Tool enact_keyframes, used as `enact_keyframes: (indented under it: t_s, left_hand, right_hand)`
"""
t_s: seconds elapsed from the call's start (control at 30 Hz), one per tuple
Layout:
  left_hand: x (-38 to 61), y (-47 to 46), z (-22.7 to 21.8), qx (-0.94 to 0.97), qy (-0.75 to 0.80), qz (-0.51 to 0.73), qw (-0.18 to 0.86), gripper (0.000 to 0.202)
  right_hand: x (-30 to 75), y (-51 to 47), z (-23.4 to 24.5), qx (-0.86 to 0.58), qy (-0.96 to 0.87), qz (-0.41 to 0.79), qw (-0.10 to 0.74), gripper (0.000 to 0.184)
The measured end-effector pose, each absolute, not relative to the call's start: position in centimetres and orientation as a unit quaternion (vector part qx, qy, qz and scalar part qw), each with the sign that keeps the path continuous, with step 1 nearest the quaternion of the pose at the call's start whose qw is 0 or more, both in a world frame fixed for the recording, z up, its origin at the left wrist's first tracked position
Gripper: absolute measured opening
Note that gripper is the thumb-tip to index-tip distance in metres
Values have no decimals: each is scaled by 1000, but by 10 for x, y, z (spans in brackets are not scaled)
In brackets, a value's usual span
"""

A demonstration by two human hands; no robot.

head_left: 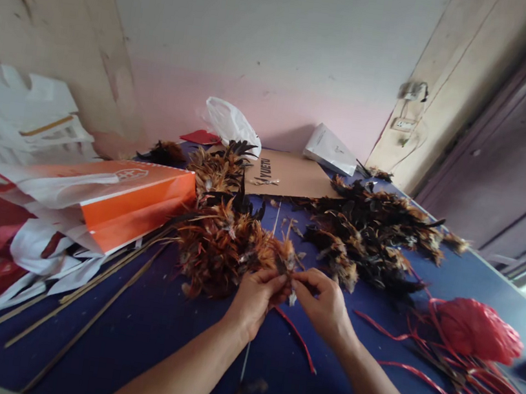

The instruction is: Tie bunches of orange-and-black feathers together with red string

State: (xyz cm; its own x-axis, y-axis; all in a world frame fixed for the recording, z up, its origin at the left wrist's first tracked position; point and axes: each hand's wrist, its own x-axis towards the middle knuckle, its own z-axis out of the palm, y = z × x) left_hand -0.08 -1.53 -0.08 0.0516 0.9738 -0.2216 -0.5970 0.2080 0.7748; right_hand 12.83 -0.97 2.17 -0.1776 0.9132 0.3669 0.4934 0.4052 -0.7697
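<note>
My left hand [256, 297] is closed, with thumb and fingers pinching the base of some brown feathers [286, 256]. Close beside it, my right hand [326, 307] pinches at the same spot, its fingertips almost meeting the left ones. What exactly lies between the right fingertips is too small to make out. A red plastic strip [299, 339] trails over the blue table [173, 347] from under the left hand. Just left of the hands rises a thick heap of reddish-brown feathers [216, 249]; the held feathers overlap its edge.
Dark feather bunches [375, 232] lie at the right rear. An orange and white paper bag [129, 204] and thin sticks [93, 323] are on the left. Behind stands flat cardboard [295, 179] with a white box [331, 149]. Red plastic [479, 328] and red loops [499, 393] lie right.
</note>
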Motion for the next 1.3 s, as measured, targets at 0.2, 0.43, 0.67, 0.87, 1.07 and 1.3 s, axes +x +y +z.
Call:
enact_keyframes:
  t_s: [0.2, 0.43, 0.67, 0.87, 1.07, 1.3]
  left_hand:
    - [2, -20, 3, 308, 395, 576, 646, 12]
    - [0, -22, 8, 371, 426, 524, 638, 13]
    - [0, -23, 8, 418, 418, 491, 640, 18]
    - [-6, -18, 5, 379, 397, 518, 656, 15]
    - [-16, -9, 7, 289, 381, 587, 653, 16]
    - [-14, -8, 6, 250, 375, 607, 655, 15]
  right_hand:
    - [128, -7, 19, -516, -667, 316, 434, 23]
    - [127, -4, 15, -507, -647, 339, 457, 20]
    - [140, 3, 21, -514, -548, 401, 523, 25]
    - [168, 16, 23, -509, -465, 417, 592, 26]
    - [192, 27, 20, -582, -497, 338, 548, 32]
    - [201, 36, -1, -647, -680, 74, 336, 18]
